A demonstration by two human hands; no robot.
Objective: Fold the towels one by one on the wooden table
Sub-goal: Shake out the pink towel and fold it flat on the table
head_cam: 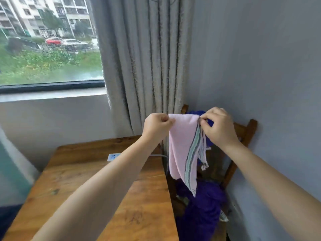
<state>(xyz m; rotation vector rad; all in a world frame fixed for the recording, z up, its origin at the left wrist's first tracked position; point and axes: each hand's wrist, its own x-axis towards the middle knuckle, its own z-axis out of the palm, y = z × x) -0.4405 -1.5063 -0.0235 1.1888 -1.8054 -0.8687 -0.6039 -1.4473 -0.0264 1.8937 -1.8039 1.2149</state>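
The pink towel [182, 146] hangs with its long axis straight down in the air — pinched at its top edge by the left hand [157, 126] and the right hand [219, 126] — just past the right edge of the wooden table [104, 180], so the table lies to the left and nearer.

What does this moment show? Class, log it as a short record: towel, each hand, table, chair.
towel: pink towel with striped edge, hanging in the air, unfolded
left hand: left hand pinches one top corner
right hand: right hand pinches the other top corner
table: wooden table, power strip on it
chair: chair holding purple cloth
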